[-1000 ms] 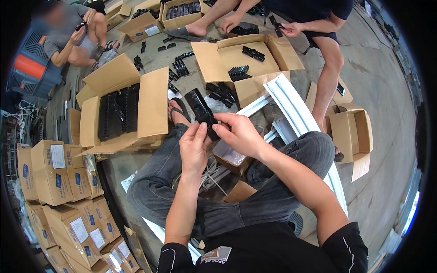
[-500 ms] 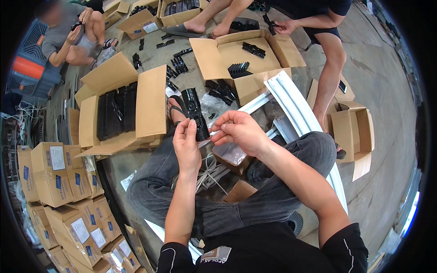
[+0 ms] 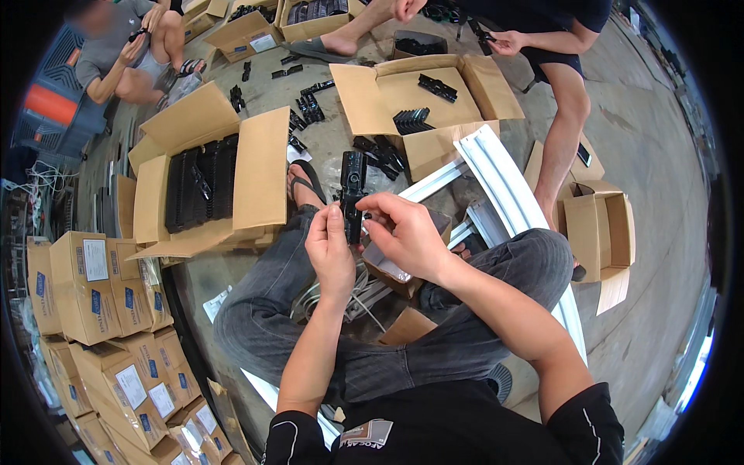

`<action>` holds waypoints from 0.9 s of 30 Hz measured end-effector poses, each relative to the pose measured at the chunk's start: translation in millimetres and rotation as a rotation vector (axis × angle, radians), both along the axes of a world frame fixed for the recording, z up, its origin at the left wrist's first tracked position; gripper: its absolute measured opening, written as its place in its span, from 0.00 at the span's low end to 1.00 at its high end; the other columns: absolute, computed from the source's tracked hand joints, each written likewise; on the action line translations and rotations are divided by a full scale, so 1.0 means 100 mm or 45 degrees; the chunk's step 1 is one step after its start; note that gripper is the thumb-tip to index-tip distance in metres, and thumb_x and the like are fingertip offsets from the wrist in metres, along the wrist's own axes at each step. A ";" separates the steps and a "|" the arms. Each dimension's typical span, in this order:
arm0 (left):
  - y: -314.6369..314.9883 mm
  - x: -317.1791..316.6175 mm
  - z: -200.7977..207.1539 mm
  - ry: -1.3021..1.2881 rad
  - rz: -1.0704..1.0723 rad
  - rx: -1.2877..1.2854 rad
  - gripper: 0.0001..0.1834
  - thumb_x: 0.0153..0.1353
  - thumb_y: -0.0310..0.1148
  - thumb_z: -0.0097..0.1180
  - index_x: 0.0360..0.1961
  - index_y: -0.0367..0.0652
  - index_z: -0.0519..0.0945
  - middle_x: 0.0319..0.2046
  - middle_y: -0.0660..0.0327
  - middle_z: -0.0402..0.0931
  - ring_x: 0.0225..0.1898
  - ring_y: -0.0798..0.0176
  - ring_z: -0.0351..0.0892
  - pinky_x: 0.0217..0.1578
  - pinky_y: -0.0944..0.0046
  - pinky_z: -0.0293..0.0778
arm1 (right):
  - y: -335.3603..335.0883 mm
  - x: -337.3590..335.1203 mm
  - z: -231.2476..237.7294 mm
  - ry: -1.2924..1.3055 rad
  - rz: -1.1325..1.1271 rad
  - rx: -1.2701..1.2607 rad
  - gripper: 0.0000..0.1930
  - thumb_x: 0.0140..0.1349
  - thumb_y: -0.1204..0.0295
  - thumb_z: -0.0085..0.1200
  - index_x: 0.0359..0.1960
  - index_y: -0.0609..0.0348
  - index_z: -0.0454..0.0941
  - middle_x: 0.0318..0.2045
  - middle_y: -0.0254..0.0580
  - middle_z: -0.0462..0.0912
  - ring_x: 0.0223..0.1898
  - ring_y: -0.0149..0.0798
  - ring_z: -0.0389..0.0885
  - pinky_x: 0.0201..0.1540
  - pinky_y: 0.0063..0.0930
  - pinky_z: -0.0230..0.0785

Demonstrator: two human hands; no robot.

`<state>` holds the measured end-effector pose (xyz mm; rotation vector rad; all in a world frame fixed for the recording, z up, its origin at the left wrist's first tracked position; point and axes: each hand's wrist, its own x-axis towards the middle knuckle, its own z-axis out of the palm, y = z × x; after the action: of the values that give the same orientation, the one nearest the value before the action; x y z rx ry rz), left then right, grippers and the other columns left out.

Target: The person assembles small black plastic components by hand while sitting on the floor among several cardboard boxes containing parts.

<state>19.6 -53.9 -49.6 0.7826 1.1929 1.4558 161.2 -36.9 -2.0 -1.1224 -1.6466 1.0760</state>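
A long black plastic part (image 3: 353, 172) stands nearly upright in front of me, above my lap. My left hand (image 3: 331, 246) is closed around its lower left side, thumb on top. My right hand (image 3: 404, 236) is at its right side, fingers bent in a pinch against it. Whatever lies between those fingertips is too small to make out. Below my right hand sits a small carton (image 3: 394, 280) with clear plastic in it, partly hidden. Just beyond the held part, several similar black parts (image 3: 378, 155) lie on the floor.
An open carton (image 3: 263, 178) packed with black parts stands at left; another (image 3: 430, 85) with a few is ahead. White metal profiles (image 3: 508, 186) slant across at right. Stacked cartons (image 3: 89, 298) rise at lower left. Two people sit opposite, handling black parts (image 3: 480, 35).
The black part has shifted right and turned more upright in my left hand. My right fingers have come up against it. The person opposite has lifted one hand from the floor side.
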 end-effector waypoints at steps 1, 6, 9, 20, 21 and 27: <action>0.00 0.00 -0.01 -0.018 -0.005 0.017 0.16 0.75 0.42 0.48 0.45 0.39 0.77 0.27 0.68 0.77 0.22 0.78 0.73 0.19 0.76 0.70 | 0.00 0.00 0.02 -0.003 0.003 0.001 0.08 0.60 0.80 0.56 0.40 0.67 0.76 0.31 0.47 0.80 0.28 0.39 0.84 0.31 0.30 0.75; -0.02 0.02 0.04 -0.057 0.002 0.001 0.15 0.75 0.41 0.48 0.45 0.39 0.76 0.28 0.67 0.77 0.22 0.78 0.73 0.19 0.76 0.70 | 0.00 0.00 -0.04 -0.124 0.000 0.113 0.08 0.58 0.81 0.57 0.39 0.66 0.75 0.32 0.50 0.79 0.30 0.48 0.83 0.32 0.36 0.75; -0.01 0.04 -0.02 -0.042 0.068 0.043 0.15 0.75 0.40 0.48 0.46 0.38 0.76 0.29 0.65 0.77 0.22 0.77 0.74 0.20 0.75 0.70 | 0.00 -0.01 -0.07 -0.161 -0.002 0.157 0.08 0.57 0.80 0.59 0.38 0.65 0.74 0.32 0.51 0.80 0.30 0.52 0.82 0.32 0.38 0.75; -0.07 0.13 0.11 0.410 0.093 0.089 0.17 0.75 0.37 0.46 0.43 0.31 0.78 0.33 0.64 0.76 0.36 0.74 0.70 0.38 0.70 0.69 | 0.00 -0.02 -0.05 -0.223 -0.013 0.272 0.09 0.55 0.80 0.61 0.35 0.62 0.74 0.31 0.50 0.76 0.29 0.54 0.80 0.31 0.42 0.72; -0.07 0.12 0.09 0.410 0.094 0.088 0.17 0.75 0.37 0.46 0.43 0.31 0.78 0.33 0.64 0.76 0.36 0.74 0.70 0.38 0.70 0.69 | 0.00 -0.02 -0.06 -0.214 -0.011 0.269 0.09 0.54 0.80 0.61 0.35 0.62 0.75 0.31 0.50 0.76 0.29 0.54 0.80 0.31 0.43 0.73; -0.06 0.11 0.04 0.552 0.101 0.128 0.17 0.75 0.37 0.45 0.42 0.30 0.78 0.32 0.63 0.75 0.34 0.73 0.70 0.36 0.70 0.69 | 0.01 0.00 -0.02 -0.229 0.011 0.169 0.08 0.55 0.79 0.60 0.34 0.62 0.75 0.28 0.50 0.77 0.30 0.56 0.80 0.31 0.44 0.73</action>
<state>30.5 -60.2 -45.6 1.1737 1.4948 1.4616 161.5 -35.9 -4.1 -1.1524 -1.8363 0.8772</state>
